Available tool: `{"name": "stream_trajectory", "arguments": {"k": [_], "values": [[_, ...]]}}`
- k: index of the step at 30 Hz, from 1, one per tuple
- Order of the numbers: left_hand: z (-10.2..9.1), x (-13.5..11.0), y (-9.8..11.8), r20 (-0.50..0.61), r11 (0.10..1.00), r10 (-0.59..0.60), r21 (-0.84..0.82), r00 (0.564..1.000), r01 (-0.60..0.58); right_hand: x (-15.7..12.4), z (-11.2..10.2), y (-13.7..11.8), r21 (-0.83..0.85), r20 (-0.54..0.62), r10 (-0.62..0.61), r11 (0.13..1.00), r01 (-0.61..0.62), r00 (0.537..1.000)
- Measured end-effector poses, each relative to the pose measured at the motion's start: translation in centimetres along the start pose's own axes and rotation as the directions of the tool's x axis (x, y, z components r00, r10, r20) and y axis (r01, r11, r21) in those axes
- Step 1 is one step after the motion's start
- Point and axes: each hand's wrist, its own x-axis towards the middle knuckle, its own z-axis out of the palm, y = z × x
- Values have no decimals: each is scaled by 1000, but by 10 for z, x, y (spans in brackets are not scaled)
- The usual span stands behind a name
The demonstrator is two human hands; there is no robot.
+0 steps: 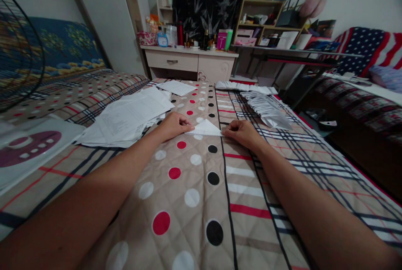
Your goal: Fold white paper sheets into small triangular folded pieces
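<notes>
A small white sheet of paper (205, 128), folded to a triangular shape, lies on the quilted bedspread (194, 186) with dots and plaid stripes. My left hand (174, 125) is closed, its fingertips pinching the paper's left edge. My right hand (241, 132) is closed too, pressing or pinching the paper's right corner. Both forearms stretch forward over the bed.
A loose pile of printed white sheets (128, 117) lies at the left. A stack of clear plastic sleeves (266, 106) lies at the right. A fan guard (19, 48) stands far left. A cluttered dresser (188, 58), shelves (266, 23) and a second bed (361, 90) lie beyond.
</notes>
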Motion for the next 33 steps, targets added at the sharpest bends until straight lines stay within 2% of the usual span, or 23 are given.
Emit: {"name": "stream_trajectory", "arguments": {"k": [8, 20, 33], "values": [[1, 1, 0, -20, 1000, 15, 10, 1000, -15, -1, -1, -5, -57, -11, -47, 997, 47, 999], [3, 1, -2, -56, 995, 74, 69, 996, -70, -5, -2, -13, -130, -35, -32, 991, 27, 999], [1, 1, -7, -11, 998, 32, -52, 999, -32, -2, 1, -6, -102, -41, -56, 993, 52, 998]]}}
